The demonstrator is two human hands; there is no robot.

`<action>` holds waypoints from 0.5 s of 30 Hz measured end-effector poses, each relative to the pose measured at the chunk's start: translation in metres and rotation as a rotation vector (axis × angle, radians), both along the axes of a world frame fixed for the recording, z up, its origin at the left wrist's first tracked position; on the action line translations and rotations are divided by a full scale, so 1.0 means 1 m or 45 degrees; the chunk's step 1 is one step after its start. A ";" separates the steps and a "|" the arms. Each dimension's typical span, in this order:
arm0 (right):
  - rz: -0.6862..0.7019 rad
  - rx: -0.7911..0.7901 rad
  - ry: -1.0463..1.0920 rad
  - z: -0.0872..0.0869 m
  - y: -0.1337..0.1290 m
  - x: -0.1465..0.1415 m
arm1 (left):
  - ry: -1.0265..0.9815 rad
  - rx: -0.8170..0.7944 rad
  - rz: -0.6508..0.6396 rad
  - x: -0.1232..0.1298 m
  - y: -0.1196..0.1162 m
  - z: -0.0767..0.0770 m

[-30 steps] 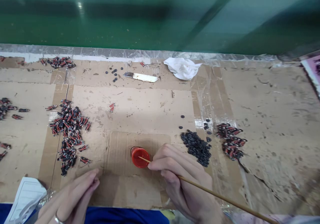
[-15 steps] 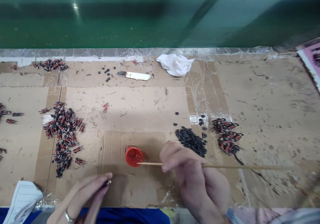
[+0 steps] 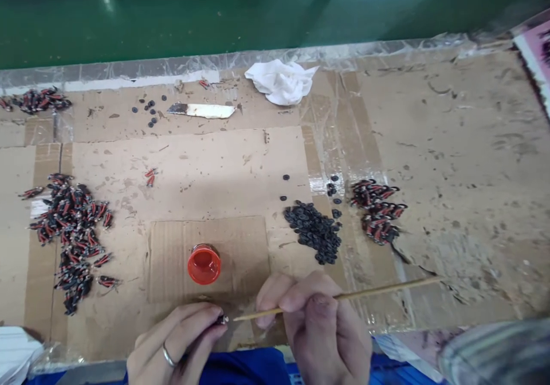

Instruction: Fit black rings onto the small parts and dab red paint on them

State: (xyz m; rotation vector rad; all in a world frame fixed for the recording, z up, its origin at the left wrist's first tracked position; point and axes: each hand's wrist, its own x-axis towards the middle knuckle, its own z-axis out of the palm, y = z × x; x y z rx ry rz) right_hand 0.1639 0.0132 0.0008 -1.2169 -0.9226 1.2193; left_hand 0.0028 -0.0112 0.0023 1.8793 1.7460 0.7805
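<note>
Between thumb and fingertips, my left hand (image 3: 183, 342) pinches a small dark part with a shiny metal end (image 3: 222, 319); most of it is hidden by the fingers. My right hand (image 3: 320, 322) grips a thin wooden stick (image 3: 387, 289), its pointed tip just short of the part's metal end. Behind my left hand stands a small red cup (image 3: 204, 264) on a cardboard piece (image 3: 247, 259). A heap of small black rings (image 3: 315, 230) lies beyond my right hand.
To the left is a big pile of red-and-black wired parts (image 3: 77, 230); a smaller pile (image 3: 378, 210) lies right of the rings. Farther back are a blade with a white handle (image 3: 206, 110) and a crumpled white tissue (image 3: 281, 81). A green panel (image 3: 172, 18) bounds the far edge.
The stick's tip has left the red cup and come down to the part in my left hand. My left hand has moved right, closer to the stick. The camera view has shifted.
</note>
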 end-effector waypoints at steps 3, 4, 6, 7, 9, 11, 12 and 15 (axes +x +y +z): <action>-0.002 -0.048 -0.048 0.000 0.000 0.000 | 0.043 -0.039 -0.080 -0.001 -0.002 -0.003; 0.000 -0.056 -0.058 0.000 0.000 0.000 | 0.060 -0.044 -0.105 -0.002 -0.002 -0.003; 0.017 -0.057 -0.074 0.001 0.000 0.001 | 0.086 -0.054 -0.153 -0.005 -0.001 -0.002; 0.024 -0.057 -0.081 0.001 0.000 0.001 | 0.098 -0.060 -0.166 -0.006 -0.001 -0.002; 0.043 -0.063 -0.099 0.002 0.000 0.001 | 0.113 -0.059 -0.165 -0.007 0.000 -0.002; 0.056 -0.064 -0.114 0.003 0.000 0.001 | 0.122 -0.058 -0.155 -0.007 -0.001 -0.002; 0.057 -0.061 -0.124 0.003 0.000 0.001 | 0.126 -0.063 -0.143 -0.006 -0.001 -0.002; 0.077 -0.036 -0.145 0.002 0.000 0.002 | 0.111 -0.084 -0.092 -0.004 -0.003 -0.001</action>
